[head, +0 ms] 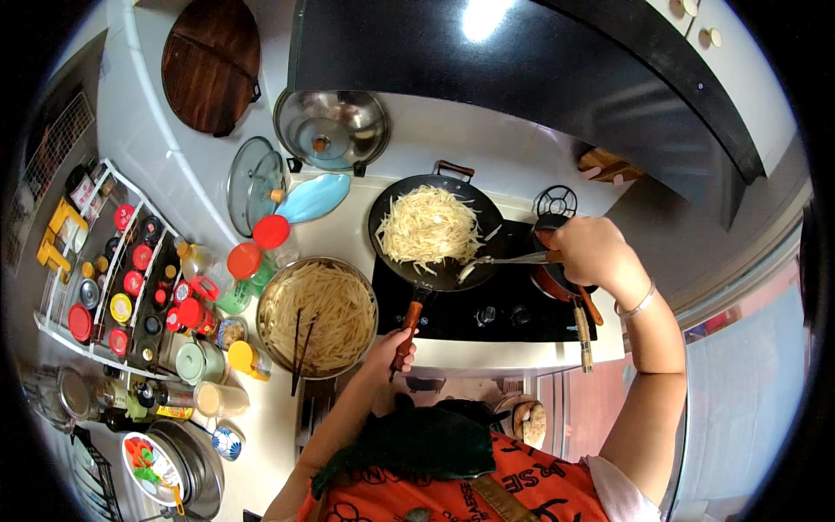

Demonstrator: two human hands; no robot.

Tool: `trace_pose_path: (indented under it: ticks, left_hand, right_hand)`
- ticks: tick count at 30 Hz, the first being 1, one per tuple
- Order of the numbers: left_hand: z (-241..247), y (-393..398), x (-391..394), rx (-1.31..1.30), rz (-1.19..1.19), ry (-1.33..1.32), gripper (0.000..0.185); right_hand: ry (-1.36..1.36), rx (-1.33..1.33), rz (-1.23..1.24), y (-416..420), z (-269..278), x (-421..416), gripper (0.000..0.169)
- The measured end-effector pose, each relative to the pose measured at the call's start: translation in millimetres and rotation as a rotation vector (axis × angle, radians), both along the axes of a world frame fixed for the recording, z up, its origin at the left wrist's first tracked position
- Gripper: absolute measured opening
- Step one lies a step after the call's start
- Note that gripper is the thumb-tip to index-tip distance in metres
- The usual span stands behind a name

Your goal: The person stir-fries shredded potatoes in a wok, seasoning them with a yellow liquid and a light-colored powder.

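Note:
My left hand (390, 352) grips the wooden handle (408, 329) of a dark wok (385, 261) on the black gas hob (450, 320). Pale shredded strips (430, 225), which look like potato, are heaped in the wok. In my right hand (590, 251) is a metal spatula (515, 259); its head rests inside the wok at the lower right, beside the heap. Left of the wok stands a steel bowl (261, 320) full of similar strips (319, 313). A pair of dark chopsticks (299, 355) leans across the bowl's near rim.
A small red pot (548, 284) sits on the right burner, partly behind my right hand. Jars with red lids (244, 261) stand left of the bowl, near a spice rack (104, 326). Glass lids (251, 183) and a blue leaf-shaped dish (315, 198) lean behind. The range hood (456, 78) hangs above.

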State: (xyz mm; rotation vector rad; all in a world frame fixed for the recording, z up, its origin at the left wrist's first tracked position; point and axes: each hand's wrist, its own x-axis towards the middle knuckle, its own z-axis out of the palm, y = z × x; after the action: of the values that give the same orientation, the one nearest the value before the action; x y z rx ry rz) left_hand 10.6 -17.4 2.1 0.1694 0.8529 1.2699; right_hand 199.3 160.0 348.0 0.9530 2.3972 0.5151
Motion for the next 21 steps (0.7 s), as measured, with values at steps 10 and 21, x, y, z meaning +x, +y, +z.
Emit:
trace_pose_path:
  ticks: [10, 21]
  left_hand:
    - [2, 1, 15, 0.051, 0.047, -0.03, 0.029]
    - [-2, 5, 20, 0.088, 0.04, 0.092, 0.03]
  right_hand:
    - [0.03, 0.18, -0.101, 70, -39, -46, 0.023]
    - [0.213, -0.285, -0.534, 155, -94, -57, 0.024]
